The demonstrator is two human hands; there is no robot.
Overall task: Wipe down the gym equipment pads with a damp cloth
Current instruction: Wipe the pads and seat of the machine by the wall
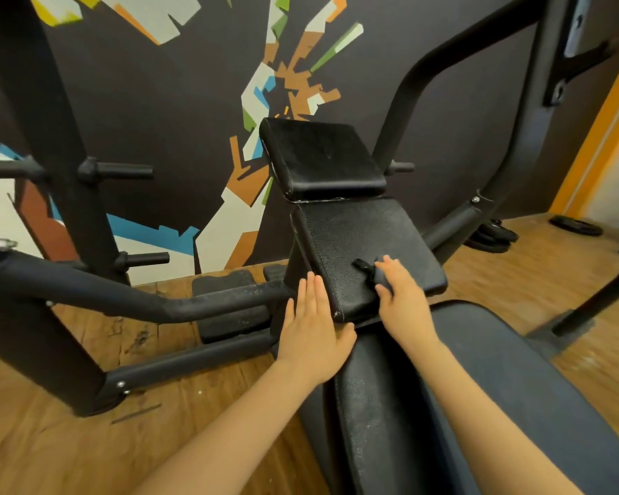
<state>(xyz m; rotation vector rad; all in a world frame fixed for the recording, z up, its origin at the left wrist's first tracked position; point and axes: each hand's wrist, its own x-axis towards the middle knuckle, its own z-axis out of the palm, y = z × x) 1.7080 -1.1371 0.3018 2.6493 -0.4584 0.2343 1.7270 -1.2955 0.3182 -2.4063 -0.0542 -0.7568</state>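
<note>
My right hand [401,298] is bunched around a dark cloth [367,267], pressing it onto the lower pad [365,241], which is pebbly black leather, squarish with rounded corners. My left hand [311,330] lies flat with fingers straight against the pad's left edge. The glossier upper pad [322,155] sits just above, and the floor [51,441] is wood plank.

Dark mural wall [151,112], wooden floor [68,441].
</note>
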